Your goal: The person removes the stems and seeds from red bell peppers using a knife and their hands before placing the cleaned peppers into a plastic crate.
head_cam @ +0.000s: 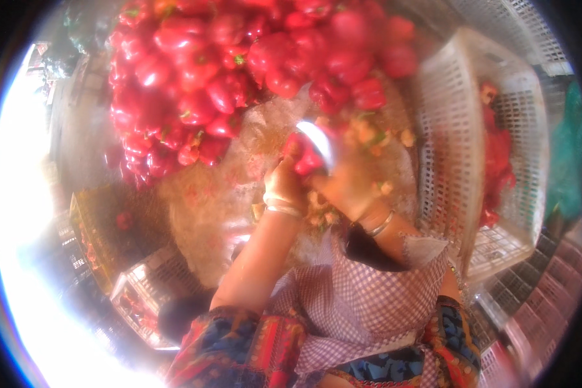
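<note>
My left hand [285, 182] is closed around a red bell pepper [306, 157] over the middle of the work surface. Close on its right is my right hand [349, 186], blurred, with its fingers partly hidden by glare. A bright curved blade, seemingly a knife [317, 140], lies against the pepper between the hands; the handle does not show, but the blade appears to come from my right hand. Beyond both hands rises a large heap of red bell peppers [189, 72]. Cut-off pepper stems and cores [368, 133] are scattered beside and beneath my right hand.
A white plastic crate [451, 145] with red peppers inside stands tilted at the right. At the lower left are another crate [126, 291] holding red pieces and a yellowish box [89, 242]. Green netting [570, 150] hangs at the far right. Strong glare covers the left edge.
</note>
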`<state>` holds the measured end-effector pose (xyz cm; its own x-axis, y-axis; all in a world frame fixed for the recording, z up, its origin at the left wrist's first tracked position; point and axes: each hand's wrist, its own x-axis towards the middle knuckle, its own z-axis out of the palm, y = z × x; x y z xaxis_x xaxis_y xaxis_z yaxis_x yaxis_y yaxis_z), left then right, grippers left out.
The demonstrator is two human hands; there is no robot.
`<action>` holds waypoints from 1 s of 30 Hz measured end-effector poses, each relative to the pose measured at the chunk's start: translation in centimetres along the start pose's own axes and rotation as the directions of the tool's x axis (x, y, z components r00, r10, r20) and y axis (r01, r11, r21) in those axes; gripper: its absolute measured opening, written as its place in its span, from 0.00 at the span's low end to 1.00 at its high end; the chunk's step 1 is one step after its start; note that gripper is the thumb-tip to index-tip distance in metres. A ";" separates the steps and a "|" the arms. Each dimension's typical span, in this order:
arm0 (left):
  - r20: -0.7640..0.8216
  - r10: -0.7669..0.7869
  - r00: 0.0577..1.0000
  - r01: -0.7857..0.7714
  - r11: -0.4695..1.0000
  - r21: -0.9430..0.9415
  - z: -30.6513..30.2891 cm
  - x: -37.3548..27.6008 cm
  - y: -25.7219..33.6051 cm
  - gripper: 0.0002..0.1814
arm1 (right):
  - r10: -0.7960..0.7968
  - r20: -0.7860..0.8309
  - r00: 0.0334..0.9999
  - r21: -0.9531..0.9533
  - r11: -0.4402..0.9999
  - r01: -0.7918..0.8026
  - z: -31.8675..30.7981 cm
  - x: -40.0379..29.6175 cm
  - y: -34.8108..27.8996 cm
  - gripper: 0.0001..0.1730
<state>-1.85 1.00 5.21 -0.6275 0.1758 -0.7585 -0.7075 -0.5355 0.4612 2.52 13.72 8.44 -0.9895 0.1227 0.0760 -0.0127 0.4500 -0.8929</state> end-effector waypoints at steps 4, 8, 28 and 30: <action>0.080 -0.114 0.990 0.125 0.982 -0.139 0.4 1.4 -0.4 0.15 | -0.059 -0.098 0.993 0.083 0.994 0.067 -1.2 0.8 -0.9 0.43; 0.154 -0.176 0.972 0.198 0.971 -0.136 -1.7 3.4 -1.3 0.17 | 0.067 -0.029 0.997 0.413 0.909 -0.049 -0.2 0.2 0.6 0.42; -0.034 -0.073 0.997 0.071 0.997 -0.040 -6.3 3.9 0.9 0.17 | 0.140 -0.049 0.989 -0.098 0.985 -0.144 -3.3 -1.5 0.9 0.26; -0.040 -0.044 0.998 0.047 0.995 0.090 -5.3 2.7 1.6 0.20 | 0.189 -0.070 0.979 -0.031 0.981 -0.192 -3.6 -1.5 0.9 0.24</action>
<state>-2.98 -3.81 1.46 -0.5825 0.1657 -0.7957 -0.7625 -0.4505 0.4644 4.52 17.18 9.09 -0.9614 0.2676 -0.0632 0.1816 0.4454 -0.8767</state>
